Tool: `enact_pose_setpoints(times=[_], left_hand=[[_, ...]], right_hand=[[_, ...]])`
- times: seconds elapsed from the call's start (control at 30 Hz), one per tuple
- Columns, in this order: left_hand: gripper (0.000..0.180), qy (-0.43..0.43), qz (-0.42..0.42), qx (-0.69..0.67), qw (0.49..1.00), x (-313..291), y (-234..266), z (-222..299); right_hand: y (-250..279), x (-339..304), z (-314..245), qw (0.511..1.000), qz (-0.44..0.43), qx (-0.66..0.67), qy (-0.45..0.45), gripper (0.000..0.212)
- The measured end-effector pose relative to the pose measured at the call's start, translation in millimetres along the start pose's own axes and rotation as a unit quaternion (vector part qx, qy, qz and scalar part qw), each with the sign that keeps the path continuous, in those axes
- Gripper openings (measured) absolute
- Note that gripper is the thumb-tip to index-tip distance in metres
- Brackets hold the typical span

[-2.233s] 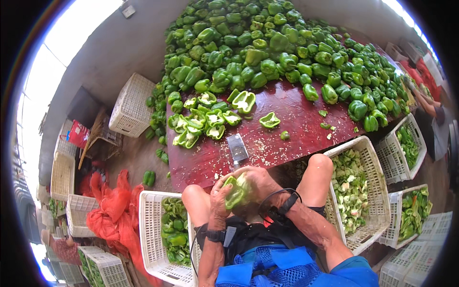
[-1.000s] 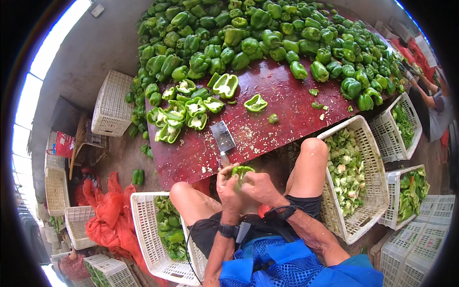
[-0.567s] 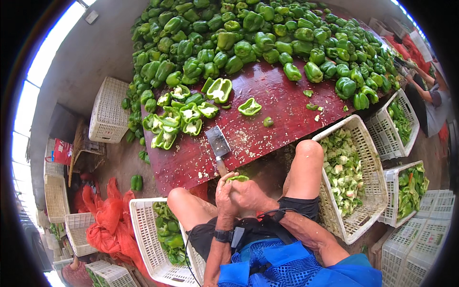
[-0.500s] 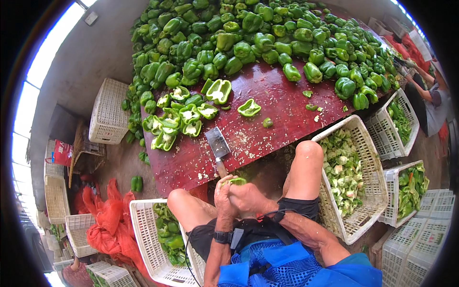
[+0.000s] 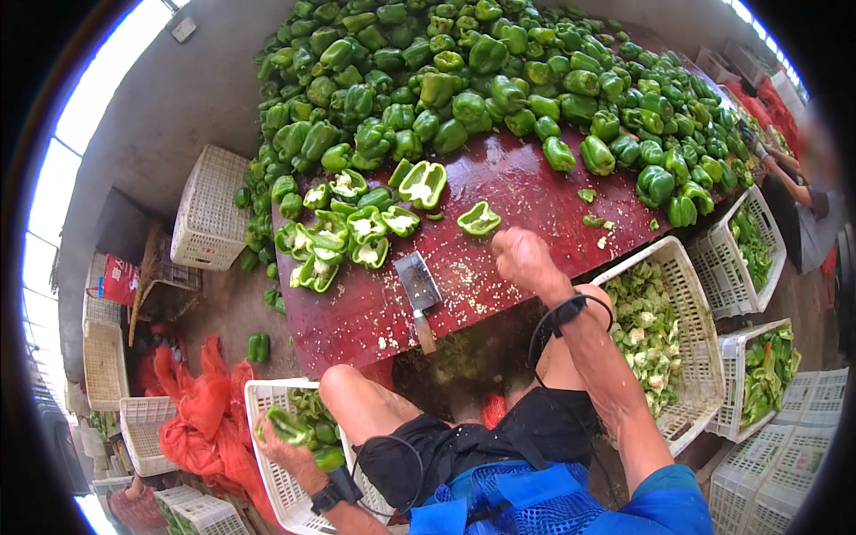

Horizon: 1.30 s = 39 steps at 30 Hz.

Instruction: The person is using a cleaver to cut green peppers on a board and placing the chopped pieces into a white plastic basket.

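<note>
Over the crate [image 5: 272, 489] at my left knee, my left hand [image 5: 297, 459] has its fingers on a cut green pepper piece [image 5: 290, 428]; more pieces lie beneath. My right hand [image 5: 528, 260] is above the table's front part, fingers partly bent and slightly apart, with nothing visible in them. Just beyond its fingertips lies a pepper half [image 5: 479, 218], cut side up. A cleaver [image 5: 417, 283] rests flat on the red table [image 5: 473, 294], its wooden handle past the front edge. Left of the half sits a cluster of halved peppers [image 5: 343, 227].
Whole green peppers [image 5: 446, 89] are heaped across the table's back. At my right knee stands a crate [image 5: 695, 392] of pale pepper cores and trimmings. Red netting [image 5: 205, 406] lies on the floor to the left. Another person's arm [image 5: 785, 169] shows at the far right.
My hands were together at my lap around a pepper piece; they have parted. The left went to the left crate, the right forward over the table. The cleaver stays on the table.
</note>
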<state>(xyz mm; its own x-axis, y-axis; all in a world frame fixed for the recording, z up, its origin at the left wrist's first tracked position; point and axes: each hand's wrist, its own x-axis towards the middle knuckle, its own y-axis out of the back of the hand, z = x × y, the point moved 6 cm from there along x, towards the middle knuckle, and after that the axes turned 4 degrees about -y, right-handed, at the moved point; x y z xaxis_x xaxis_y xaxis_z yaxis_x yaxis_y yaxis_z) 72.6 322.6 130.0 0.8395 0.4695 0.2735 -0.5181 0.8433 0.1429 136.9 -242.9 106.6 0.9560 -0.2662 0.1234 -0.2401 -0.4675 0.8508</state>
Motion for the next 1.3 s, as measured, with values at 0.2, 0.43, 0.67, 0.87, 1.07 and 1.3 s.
enact_pose_setpoints(times=[0.2, 0.43, 0.67, 0.87, 1.07, 1.3], left_hand=[[0.023, -0.038, 0.021, 0.391, 0.919, -13.6, 133.5, -122.1], [0.021, 0.214, 0.055, 0.296, 0.929, -86.3, 147.7, -213.8], [0.023, 0.255, -0.177, 0.315, 0.897, -120.8, 108.9, -244.7], [0.035, 0.301, -0.036, 0.288, 0.908, -97.8, 189.4, -246.2], [0.036, 0.211, 0.04, 0.094, 0.972, -29.3, 78.9, -110.1], [0.026, 0.127, -0.079, -0.151, 0.977, -38.6, -48.4, 29.2]], right_hand=[[-48.3, 16.3, 16.4, 0.978, 0.013, -0.156, -0.136, 0.02], [-49.5, 17.2, 35.0, 0.997, 0.016, -0.016, -0.07, 0.01], [127.2, -22.5, 72.2, 0.98, -0.01, -0.199, -0.016, 0.008], [74.2, 17.1, 34.0, 0.987, -0.035, -0.134, 0.081, 0.004], [-28.6, 80.4, -2.4, 0.973, 0.032, -0.154, 0.17, 0.012], [-63.9, 71.5, 25.5, 0.981, 0.023, -0.19, 0.016, 0.03]])
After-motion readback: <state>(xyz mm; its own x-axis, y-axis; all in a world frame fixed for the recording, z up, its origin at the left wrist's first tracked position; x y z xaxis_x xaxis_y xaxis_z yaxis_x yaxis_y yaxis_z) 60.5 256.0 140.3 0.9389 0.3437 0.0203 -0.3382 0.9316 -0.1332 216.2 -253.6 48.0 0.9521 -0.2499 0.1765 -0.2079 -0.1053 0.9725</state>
